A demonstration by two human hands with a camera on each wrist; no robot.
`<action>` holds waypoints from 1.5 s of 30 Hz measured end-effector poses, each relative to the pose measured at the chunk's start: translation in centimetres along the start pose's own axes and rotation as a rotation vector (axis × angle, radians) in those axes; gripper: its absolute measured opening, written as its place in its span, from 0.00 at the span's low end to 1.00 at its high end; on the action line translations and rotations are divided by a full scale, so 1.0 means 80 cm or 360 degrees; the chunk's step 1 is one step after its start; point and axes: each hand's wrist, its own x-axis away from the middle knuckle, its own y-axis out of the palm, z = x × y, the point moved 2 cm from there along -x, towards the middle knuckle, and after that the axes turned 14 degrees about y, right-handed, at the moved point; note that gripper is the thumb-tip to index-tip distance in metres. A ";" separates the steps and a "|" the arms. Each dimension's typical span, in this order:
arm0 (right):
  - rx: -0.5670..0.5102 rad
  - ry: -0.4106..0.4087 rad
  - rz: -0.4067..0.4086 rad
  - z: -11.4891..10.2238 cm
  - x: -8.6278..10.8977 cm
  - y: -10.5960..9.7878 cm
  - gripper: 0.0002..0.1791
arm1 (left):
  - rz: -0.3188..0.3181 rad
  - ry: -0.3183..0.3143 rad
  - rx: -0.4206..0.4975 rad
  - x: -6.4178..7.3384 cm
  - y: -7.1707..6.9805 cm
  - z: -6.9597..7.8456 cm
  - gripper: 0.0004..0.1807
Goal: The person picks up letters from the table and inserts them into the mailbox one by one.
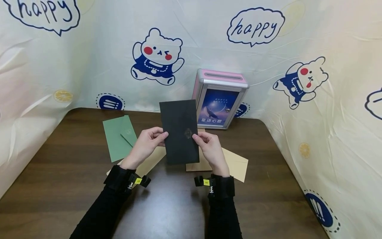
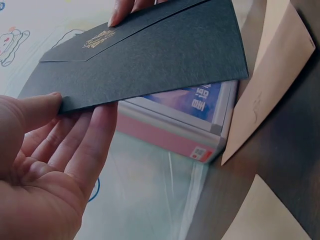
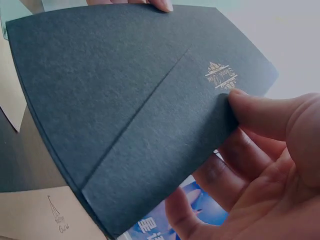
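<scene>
A black envelope (image 1: 179, 132) with a slanted flap and a small gold print is held upright over the table, in front of the box. My left hand (image 1: 147, 145) pinches its left edge, thumb on the near face and fingers behind. On the opposite edge, my right hand (image 1: 212, 150) grips it the same way, the thumb beside the gold print. The left wrist view shows the envelope (image 2: 150, 60) tilted above the left hand (image 2: 55, 160). In the right wrist view the gold lettering on the envelope (image 3: 100, 100) lies right by the thumb of the right hand (image 3: 250, 170).
A pink and silver box (image 1: 222, 99) with a slot on top stands at the back of the brown table (image 1: 167, 205). Left lies a green envelope (image 1: 117, 137). Cream envelopes (image 1: 237, 162) lie on both sides, partly under the arms. A printed curtain (image 1: 209, 30) surrounds the table.
</scene>
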 end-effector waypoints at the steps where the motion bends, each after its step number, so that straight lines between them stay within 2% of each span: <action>1: 0.0000 0.0014 -0.0003 0.000 0.000 -0.001 0.12 | 0.0004 0.0009 -0.0026 0.000 0.001 -0.004 0.16; 4: 0.0007 0.0050 -0.0012 0.000 0.000 -0.002 0.12 | 0.0012 0.0031 -0.0074 -0.001 0.003 -0.020 0.17; 10: 0.0005 0.0054 -0.0008 -0.005 0.005 -0.002 0.13 | -0.0031 0.0051 -0.0112 -0.001 0.008 -0.017 0.17; 17: -0.0006 0.0044 -0.0020 -0.005 0.005 -0.004 0.12 | -0.0006 0.0108 -0.0210 -0.002 0.015 -0.017 0.15; 20: 0.0017 0.0101 0.0027 0.006 0.000 -0.011 0.11 | -0.0053 0.0155 -0.0266 0.000 0.025 -0.018 0.13; 25: -0.0042 0.0192 0.0065 0.042 -0.014 -0.027 0.10 | -0.0090 0.0230 -0.0385 0.004 0.045 -0.020 0.10; 30: -0.0041 0.0221 0.0082 0.063 -0.008 -0.043 0.09 | -0.0116 0.0271 -0.0475 0.002 0.063 -0.023 0.08; 34: -0.0025 0.0190 0.0078 0.055 -0.007 -0.067 0.10 | -0.0246 0.0348 -0.0524 -0.022 0.071 -0.014 0.07; 37: 0.0066 0.0119 0.0037 0.032 -0.015 -0.089 0.10 | -0.0352 0.0451 -0.0587 -0.049 0.072 0.005 0.09; 41: 0.0267 -0.0070 -0.0004 -0.016 -0.033 -0.124 0.13 | -0.0452 0.0625 -0.0707 -0.094 0.065 0.048 0.10; 45: 0.0302 -0.0260 0.0005 -0.071 -0.054 -0.156 0.15 | -0.0535 0.0679 -0.0780 -0.142 0.057 0.104 0.08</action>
